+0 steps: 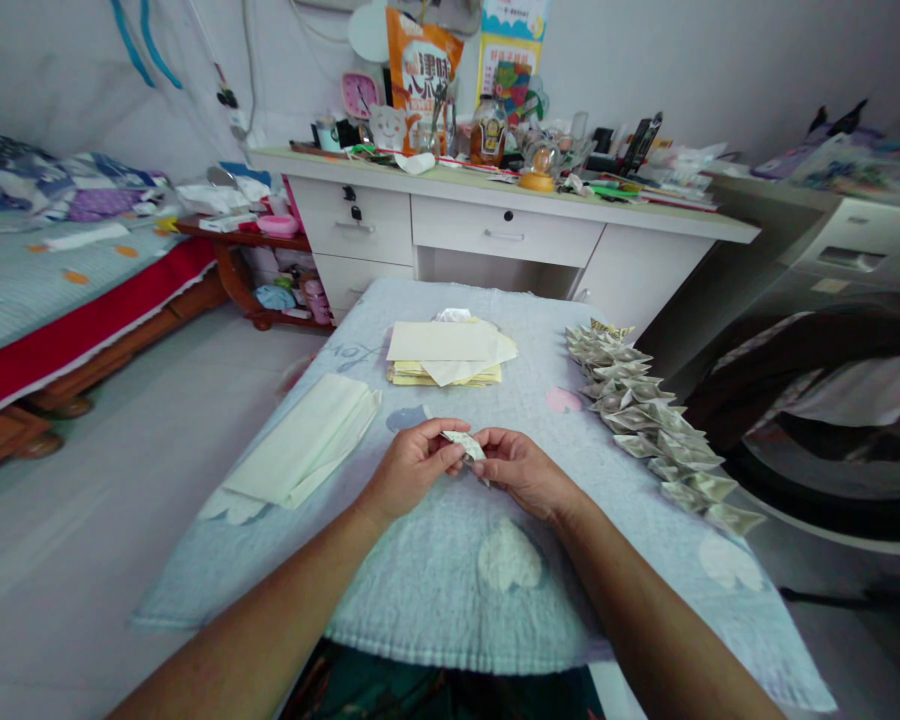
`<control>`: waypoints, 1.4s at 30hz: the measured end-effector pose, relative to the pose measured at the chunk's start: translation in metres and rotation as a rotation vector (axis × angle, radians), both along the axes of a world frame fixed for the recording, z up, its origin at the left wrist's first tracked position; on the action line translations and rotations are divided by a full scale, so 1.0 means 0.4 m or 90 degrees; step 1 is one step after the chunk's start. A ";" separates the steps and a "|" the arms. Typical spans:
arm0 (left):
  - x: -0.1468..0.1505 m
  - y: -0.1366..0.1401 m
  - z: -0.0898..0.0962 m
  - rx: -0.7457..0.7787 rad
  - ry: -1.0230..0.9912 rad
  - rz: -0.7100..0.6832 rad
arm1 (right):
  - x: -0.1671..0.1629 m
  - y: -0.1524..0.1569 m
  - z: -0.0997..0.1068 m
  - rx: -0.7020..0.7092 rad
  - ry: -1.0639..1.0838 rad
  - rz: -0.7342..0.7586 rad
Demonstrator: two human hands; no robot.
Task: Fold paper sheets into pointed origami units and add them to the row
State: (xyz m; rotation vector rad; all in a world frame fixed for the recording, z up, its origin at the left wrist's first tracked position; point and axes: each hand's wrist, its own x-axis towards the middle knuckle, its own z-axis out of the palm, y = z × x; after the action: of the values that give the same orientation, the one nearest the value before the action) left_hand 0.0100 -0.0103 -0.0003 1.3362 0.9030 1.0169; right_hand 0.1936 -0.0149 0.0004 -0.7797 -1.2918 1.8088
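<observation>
Between both hands, above the middle of the cloth-covered table (450,590), is a small piece of folded paper (465,443), pale with a printed pattern. My left hand (414,462) pinches its left end between thumb and fingers. The right end is gripped by my right hand (521,470), its fingers curled in. Part of the paper is hidden by the fingertips. Beyond the hands lies a stack of yellowish paper (446,345). Left of them rests a pile of pale paper sheets (304,440). Along the right side run rows of folded paper pieces (645,420) with pointed ends.
A white desk (506,225) crowded with jars, bags and small items stands behind the table. To the right is a washing machine (832,400). A bed (82,280) and a low wooden shelf (232,275) are on the left.
</observation>
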 end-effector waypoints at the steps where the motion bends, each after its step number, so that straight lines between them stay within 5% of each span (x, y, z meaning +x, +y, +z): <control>1: 0.000 0.002 -0.004 0.006 0.010 0.005 | -0.001 0.000 0.000 0.002 0.004 0.006; 18: 0.011 -0.007 0.000 0.104 0.118 0.070 | -0.006 -0.006 0.019 0.006 -0.070 -0.027; 42: 0.005 0.003 -0.004 0.025 0.072 0.046 | -0.004 0.005 0.000 0.064 -0.085 -0.068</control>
State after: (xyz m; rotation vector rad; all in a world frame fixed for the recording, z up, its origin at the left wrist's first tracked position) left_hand 0.0118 -0.0090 -0.0018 1.4144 1.0265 1.0268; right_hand 0.1920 -0.0129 0.0003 -0.9091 -1.3874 1.6179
